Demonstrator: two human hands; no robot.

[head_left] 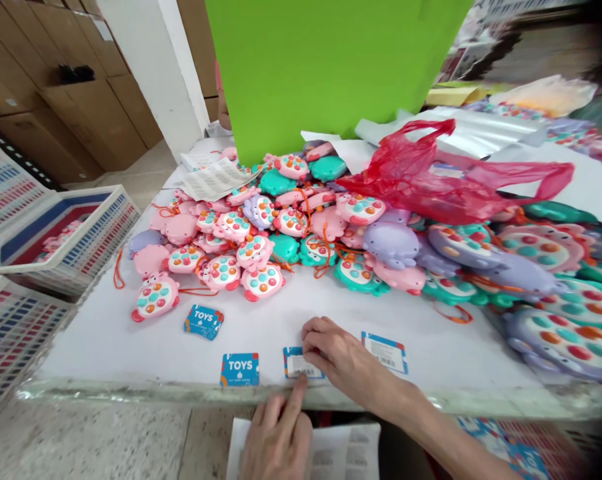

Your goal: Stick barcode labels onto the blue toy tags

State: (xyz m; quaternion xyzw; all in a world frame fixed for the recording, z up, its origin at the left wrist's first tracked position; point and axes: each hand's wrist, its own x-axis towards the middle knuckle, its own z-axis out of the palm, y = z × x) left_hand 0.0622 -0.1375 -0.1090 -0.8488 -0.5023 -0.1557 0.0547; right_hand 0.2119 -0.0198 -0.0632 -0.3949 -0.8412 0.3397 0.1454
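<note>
Near the table's front edge lies a small blue-bordered card point(293, 357), its white barcode side up. My left hand point(278, 433) reaches up from below the edge, index finger stretched out to the card's lower rim and the other fingers loosely bent. Over the card's right part is my right hand point(335, 353), fingers curled and pressed together; whatever they pinch is hidden. Beneath my left hand, a sheet of printed labels point(348, 450) rests below the table edge. Another barcode card point(387, 352) lies right of my right hand. A blue TOYS card point(239, 370) is to the left.
A small stack of TOYS cards point(203, 322) sits farther left. Pink, green and purple animal-shaped toys point(263, 282) with orange cords pile up behind. A red plastic bag point(445, 173) lies on the pile. Plastic baskets point(105, 220) stand left; a green panel point(331, 67) rises behind.
</note>
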